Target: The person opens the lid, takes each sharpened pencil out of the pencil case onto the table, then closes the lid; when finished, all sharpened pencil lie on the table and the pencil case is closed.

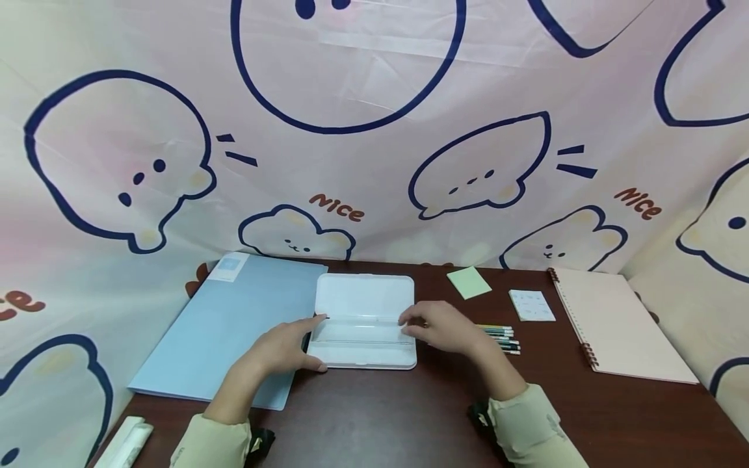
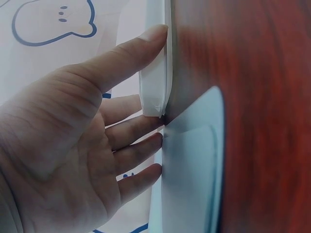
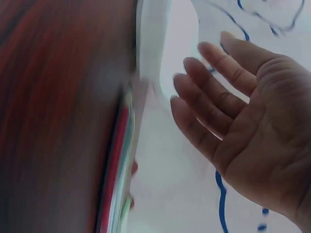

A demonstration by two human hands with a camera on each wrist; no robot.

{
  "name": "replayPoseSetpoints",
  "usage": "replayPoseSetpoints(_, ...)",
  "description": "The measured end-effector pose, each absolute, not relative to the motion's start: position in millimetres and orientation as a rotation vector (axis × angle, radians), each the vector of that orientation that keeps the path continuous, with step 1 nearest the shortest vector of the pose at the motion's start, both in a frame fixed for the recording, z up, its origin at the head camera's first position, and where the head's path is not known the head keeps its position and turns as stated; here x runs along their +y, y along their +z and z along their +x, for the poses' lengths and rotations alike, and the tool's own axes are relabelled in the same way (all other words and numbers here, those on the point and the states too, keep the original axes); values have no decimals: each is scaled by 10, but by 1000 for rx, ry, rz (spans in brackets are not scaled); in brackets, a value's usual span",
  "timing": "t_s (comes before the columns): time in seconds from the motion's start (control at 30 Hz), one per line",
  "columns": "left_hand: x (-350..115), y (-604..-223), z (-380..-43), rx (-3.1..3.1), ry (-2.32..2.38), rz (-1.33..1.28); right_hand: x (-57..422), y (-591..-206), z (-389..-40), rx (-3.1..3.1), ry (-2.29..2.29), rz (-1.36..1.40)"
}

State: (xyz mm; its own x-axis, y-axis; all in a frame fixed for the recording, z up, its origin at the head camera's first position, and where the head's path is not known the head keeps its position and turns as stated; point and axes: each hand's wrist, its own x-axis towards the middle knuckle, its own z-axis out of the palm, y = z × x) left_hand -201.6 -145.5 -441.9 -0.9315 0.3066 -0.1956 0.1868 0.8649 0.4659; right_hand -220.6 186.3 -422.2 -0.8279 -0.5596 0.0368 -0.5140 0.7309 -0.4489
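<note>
A white pencil box (image 1: 363,356) lies on the table with its lid (image 1: 364,294) folded back, and its tray looks bare. At its left side is my left hand (image 1: 283,348), thumb and index finger spread along the edge. In the left wrist view the thumb of that hand (image 2: 73,126) lies against the box wall (image 2: 154,82), the other fingers loosely extended. My right hand (image 1: 441,327) hovers by the box's right edge, fingers slightly bent. The right wrist view shows this hand (image 3: 262,116) with nothing in it. Several pencils (image 1: 503,339) lie beyond the right wrist, partly hidden.
A light blue folder (image 1: 234,318) lies left of the box. Toward the right are a green sticky-note pad (image 1: 469,283), a small white pad (image 1: 531,305) and a spiral notebook (image 1: 620,325). A white item (image 1: 124,443) sits at the near left. Patterned cloth (image 1: 374,162) hangs behind the table.
</note>
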Motion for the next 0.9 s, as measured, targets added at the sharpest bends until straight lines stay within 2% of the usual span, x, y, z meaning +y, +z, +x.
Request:
replayPoseSetpoints(0.4, -1440, -4444, -2027, 2789, 611, 366, 1427, -4329, -2254, 2732, -405, -839)
replayPoseSetpoints(0.9, -1447, -4434, -2018, 2793, 607, 364, 1388, -4342, -2266, 2725, -395, -865)
